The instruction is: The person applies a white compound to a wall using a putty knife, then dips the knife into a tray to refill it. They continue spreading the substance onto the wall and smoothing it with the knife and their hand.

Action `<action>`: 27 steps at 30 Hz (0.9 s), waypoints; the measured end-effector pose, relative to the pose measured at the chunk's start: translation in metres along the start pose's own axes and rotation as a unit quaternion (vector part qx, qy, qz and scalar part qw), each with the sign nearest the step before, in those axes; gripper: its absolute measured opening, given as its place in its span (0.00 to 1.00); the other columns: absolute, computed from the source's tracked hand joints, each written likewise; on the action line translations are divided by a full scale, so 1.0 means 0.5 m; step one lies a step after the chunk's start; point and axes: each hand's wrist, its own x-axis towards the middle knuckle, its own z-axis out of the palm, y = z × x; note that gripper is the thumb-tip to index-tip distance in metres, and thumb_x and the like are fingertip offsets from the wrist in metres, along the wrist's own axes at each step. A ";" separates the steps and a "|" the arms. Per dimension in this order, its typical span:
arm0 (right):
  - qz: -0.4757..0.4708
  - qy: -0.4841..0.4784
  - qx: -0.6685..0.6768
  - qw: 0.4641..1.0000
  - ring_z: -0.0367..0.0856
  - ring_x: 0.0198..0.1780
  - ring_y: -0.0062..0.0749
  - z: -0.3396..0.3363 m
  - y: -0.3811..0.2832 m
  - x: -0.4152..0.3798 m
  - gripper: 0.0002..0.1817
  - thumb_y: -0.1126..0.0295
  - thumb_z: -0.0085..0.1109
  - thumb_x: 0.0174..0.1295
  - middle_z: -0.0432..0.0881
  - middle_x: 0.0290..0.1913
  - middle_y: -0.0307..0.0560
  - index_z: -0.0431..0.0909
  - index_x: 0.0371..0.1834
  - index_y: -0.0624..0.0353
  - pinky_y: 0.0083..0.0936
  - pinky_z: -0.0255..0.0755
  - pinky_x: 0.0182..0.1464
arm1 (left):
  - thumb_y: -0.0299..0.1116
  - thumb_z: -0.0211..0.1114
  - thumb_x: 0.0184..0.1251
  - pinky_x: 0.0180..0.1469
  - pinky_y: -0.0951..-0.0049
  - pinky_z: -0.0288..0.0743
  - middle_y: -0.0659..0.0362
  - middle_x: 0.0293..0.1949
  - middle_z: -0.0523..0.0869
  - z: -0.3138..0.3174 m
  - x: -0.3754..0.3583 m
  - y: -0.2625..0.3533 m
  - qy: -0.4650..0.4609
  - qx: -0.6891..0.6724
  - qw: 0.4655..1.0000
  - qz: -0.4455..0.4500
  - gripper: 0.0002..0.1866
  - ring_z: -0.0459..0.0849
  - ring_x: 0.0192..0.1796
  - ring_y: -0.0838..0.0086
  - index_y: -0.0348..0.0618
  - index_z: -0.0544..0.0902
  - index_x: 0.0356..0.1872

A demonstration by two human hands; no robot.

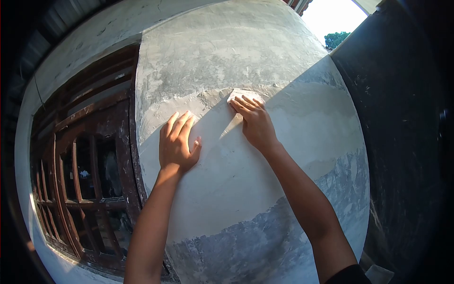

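Observation:
My left hand [178,144] rests on the plastered wall [227,180], fingers stretched upward and thumb out to the right, with nothing in it. Higher up and to the right, my right hand [257,122] presses a pale, flat, sheet-like piece [235,94] against the wall. Its fingers bend over that piece, and a whitish edge shows above the fingertips. Around both hands runs a smooth light band of plaster, with rougher grey patches above and below it. A slanting line of sun and shadow crosses between the hands.
On the left, a dark brown wooden window frame [92,206] with glass panes is set into the wall. A dark wall or panel [402,142] stands close on the right. Green foliage [336,39] and bright sky show at the top right.

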 end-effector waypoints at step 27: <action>-0.017 0.058 0.024 0.998 0.75 0.63 0.41 -0.033 -0.027 -0.037 0.21 0.85 0.50 0.56 0.81 0.56 0.47 0.78 0.53 0.58 0.43 0.62 0.68 | 0.38 0.60 0.53 0.68 0.57 0.60 0.51 0.61 0.77 0.002 0.001 -0.001 0.008 0.000 1.000 0.012 0.28 0.68 0.67 0.55 0.35 0.77 0.56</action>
